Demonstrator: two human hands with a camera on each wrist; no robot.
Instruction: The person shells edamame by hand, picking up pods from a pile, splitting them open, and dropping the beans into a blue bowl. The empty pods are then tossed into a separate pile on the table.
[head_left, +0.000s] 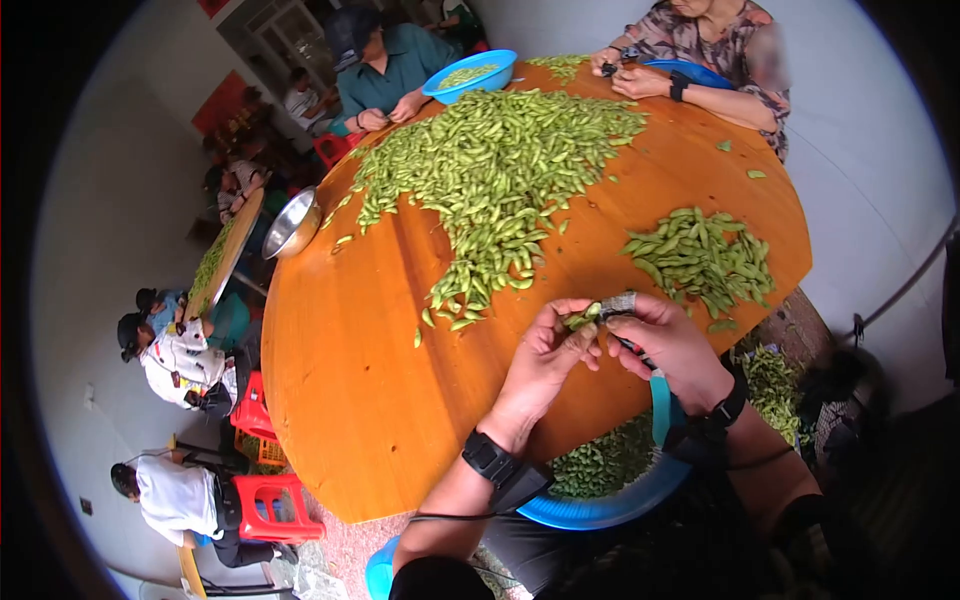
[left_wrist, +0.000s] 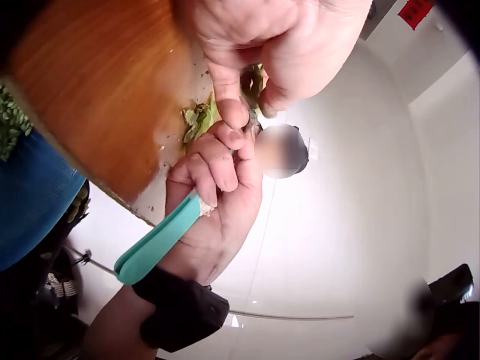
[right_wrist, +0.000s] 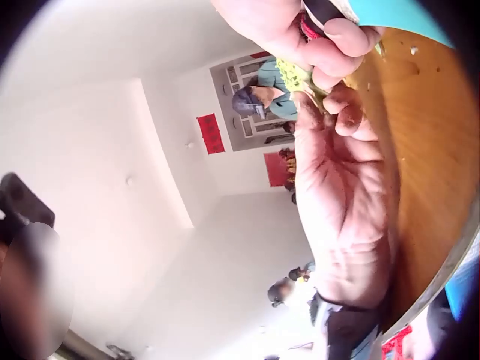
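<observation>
Pod, green, elongated, mostly covered by fingers, smack between both hands. Pinched by the left hand at its fingertips, so nearer that one tbh. Over to the right, slim turquoise-handled tool, gripped in the right hand. As for the pod, seems to lie with long axis crosswise, pointing one end rightward; stem or tip, can't tell
</observation>
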